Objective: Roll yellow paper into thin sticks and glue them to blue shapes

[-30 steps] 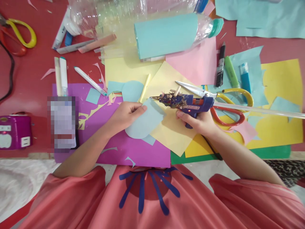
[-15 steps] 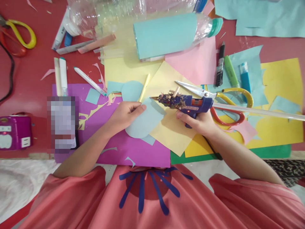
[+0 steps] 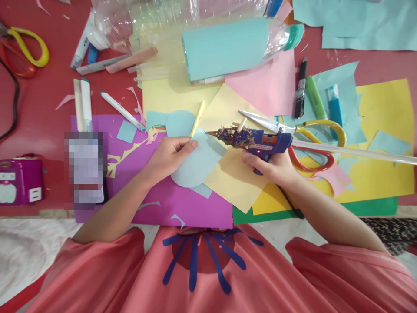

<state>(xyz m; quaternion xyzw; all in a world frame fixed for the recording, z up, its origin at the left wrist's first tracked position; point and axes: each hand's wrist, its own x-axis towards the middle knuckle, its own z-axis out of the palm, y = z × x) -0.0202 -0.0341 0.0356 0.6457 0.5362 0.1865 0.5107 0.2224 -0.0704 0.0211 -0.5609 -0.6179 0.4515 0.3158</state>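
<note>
My left hand (image 3: 172, 156) is closed on the edge of a light blue paper piece (image 3: 200, 163), thumb on top. My right hand (image 3: 272, 165) grips a dark blue glue gun (image 3: 260, 141) by its handle; a small red light glows on it. The gun's nozzle points left, at the upper edge of the blue paper. Dried bits cling around its front, and a long clear glue stick (image 3: 358, 152) comes out of its back. A yellow marker (image 3: 197, 118) touches the paper's top near my left fingers. Under the gun lies a cream sheet (image 3: 244, 182).
Scissors (image 3: 321, 160) lie behind the gun. A bottle wrapped in blue paper (image 3: 228, 48) rests at the back. Left are a phone (image 3: 86, 169), a purple socket box (image 3: 21, 180) and another pair of scissors (image 3: 41, 48). Markers and paper scraps are scattered around, with purple paper (image 3: 202, 213) in front.
My left hand has shifted very slightly to the left and up on the blue paper. The glue gun has moved slightly right and stays at the paper's edge.
</note>
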